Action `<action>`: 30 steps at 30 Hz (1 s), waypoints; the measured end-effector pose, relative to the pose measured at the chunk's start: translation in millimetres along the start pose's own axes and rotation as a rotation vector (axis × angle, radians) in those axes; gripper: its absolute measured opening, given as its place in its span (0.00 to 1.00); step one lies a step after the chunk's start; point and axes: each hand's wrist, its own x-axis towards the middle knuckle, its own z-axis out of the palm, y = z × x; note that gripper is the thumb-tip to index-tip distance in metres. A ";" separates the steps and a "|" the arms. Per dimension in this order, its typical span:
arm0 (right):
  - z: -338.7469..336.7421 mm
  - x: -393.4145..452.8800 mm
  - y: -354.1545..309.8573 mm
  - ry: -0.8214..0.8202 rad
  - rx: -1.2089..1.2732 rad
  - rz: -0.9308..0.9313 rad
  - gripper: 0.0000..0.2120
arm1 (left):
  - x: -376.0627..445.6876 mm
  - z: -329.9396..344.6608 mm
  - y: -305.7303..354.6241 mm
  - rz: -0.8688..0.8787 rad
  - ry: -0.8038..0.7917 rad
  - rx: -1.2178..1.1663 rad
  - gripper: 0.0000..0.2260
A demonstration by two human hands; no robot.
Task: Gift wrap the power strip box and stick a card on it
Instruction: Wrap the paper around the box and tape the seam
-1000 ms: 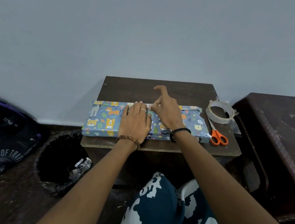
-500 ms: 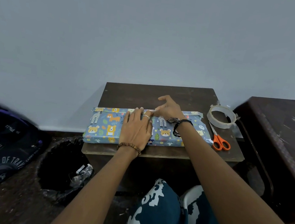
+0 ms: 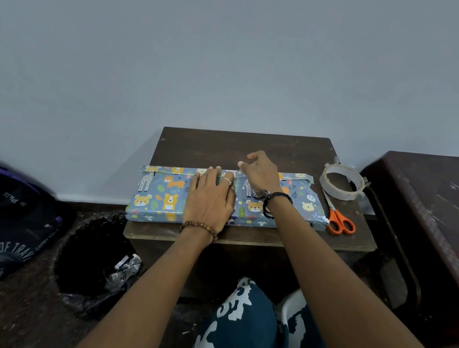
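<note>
**Hands press the seam on a wrapped box**

Since a second ago our right hand [image 3: 260, 172] has dropped from a raised, pointing pose to the far edge of the wrapped box [image 3: 162, 194], its fingers curled and bunched over the paper seam; we cannot tell whether they pinch anything. Our left hand [image 3: 210, 197] lies flat and released, palm down on top of the box, fingertips reaching the same far edge and touching the right hand's fingers. The box, covered in blue animal-print paper, lies lengthwise along the near side of the small dark table [image 3: 255, 145]. A roll of tape [image 3: 341, 181] sits just beside the box's right end, and orange-handled scissors [image 3: 339, 220] lie near it. A black bin [image 3: 90, 261] stands on the floor at left.
</note>
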 end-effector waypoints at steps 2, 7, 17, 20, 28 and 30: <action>-2.4 -2.8 -0.3 -0.024 0.028 -0.006 0.24 | 0.2 0.2 0.6 -0.001 -0.003 -0.008 0.18; 0.1 -5.0 2.5 0.004 -0.013 -0.039 0.20 | -0.7 -0.3 -1.0 0.004 0.017 -0.024 0.18; 12.2 -6.4 3.9 0.152 -0.250 -0.134 0.11 | 1.7 2.9 -7.2 0.027 0.051 -0.100 0.15; 15.2 -10.9 6.3 0.208 -0.447 -0.248 0.11 | 0.5 3.0 -6.8 0.038 0.043 -0.106 0.15; -10.9 -28.9 32.9 0.166 -0.766 -0.442 0.16 | -0.5 2.7 -6.3 0.040 0.057 -0.157 0.14; -29.7 -34.2 43.5 0.010 -0.702 -0.426 0.28 | -1.5 0.6 -5.9 0.050 0.050 -0.162 0.14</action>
